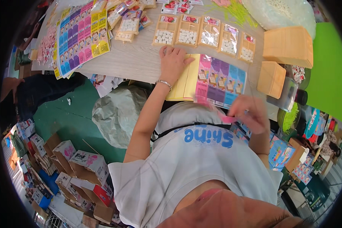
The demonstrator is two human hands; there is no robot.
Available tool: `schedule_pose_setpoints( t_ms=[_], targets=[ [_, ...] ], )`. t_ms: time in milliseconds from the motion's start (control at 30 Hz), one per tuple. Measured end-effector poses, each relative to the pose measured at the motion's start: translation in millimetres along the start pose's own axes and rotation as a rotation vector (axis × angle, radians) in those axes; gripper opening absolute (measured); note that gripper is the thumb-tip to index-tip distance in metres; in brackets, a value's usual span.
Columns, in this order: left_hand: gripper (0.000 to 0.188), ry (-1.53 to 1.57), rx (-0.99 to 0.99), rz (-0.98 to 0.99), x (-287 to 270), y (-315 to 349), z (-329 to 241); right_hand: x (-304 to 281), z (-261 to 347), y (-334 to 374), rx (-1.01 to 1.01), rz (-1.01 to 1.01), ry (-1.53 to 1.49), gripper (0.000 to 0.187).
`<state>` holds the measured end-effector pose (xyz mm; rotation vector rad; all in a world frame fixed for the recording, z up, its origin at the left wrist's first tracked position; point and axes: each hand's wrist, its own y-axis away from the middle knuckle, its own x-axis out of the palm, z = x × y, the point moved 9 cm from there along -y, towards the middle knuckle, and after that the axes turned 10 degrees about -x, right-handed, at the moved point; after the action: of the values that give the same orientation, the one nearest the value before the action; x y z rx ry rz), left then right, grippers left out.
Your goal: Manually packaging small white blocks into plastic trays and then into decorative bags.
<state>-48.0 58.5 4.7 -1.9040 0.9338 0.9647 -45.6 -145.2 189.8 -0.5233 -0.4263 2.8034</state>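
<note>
A sheet of printed labels [220, 79] in pink, purple and blue columns lies at the table's near edge. Its left part is bare yellow backing [184, 78]. My left hand [173, 62] rests at the yellow part's upper left, fingers stretched out and thumb on the sheet. Past the sheet's lower right corner, my right hand [250, 113] is blurred by motion, its fingers closed on a pink strip [225, 117]. The strip trails left toward the sheet's lower edge; whether it still touches the sheet is unclear.
Trays of white pieces [187, 36] stand in a row beyond the sheet. More label sheets [81, 40] are stacked at left. Wooden-looking boxes [287, 45] and a clear plastic bag [279, 13] sit at right. Cardboard boxes [87, 163] crowd the floor at left.
</note>
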Motion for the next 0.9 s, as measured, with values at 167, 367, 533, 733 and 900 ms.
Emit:
schedule_pose_setpoints(
  t_ms=[167, 367, 533, 733, 900],
  targets=[
    [0.04, 0.057, 0.029, -0.001, -8.8, -8.0, 2.8, -57.1, -60.0, -10.2, 0.117, -0.548, -0.434, 0.027],
    [0.048, 1.043, -0.158, 0.24, -49.0, -27.7, 26.7, -33.4, -158.6, -84.4, 0.216, -0.691, -0.66, 0.036],
    [0.029, 1.933, -0.734, 0.573, -16.2, -34.5, 48.6, -13.7, -154.2, -114.0, 0.165, -0.501, -0.799, 0.036],
    [0.015, 1.87, -0.769, 0.41, -20.2, -49.6, 76.5, -21.5, -192.2, -105.7, 0.311, -0.614, -0.605, 0.04],
    [0.021, 1.109, -0.715, 0.18, -31.8, -84.2, 104.4, -28.3, -252.2, -111.6, 0.479, -0.736, -0.368, 0.039]
  ],
)
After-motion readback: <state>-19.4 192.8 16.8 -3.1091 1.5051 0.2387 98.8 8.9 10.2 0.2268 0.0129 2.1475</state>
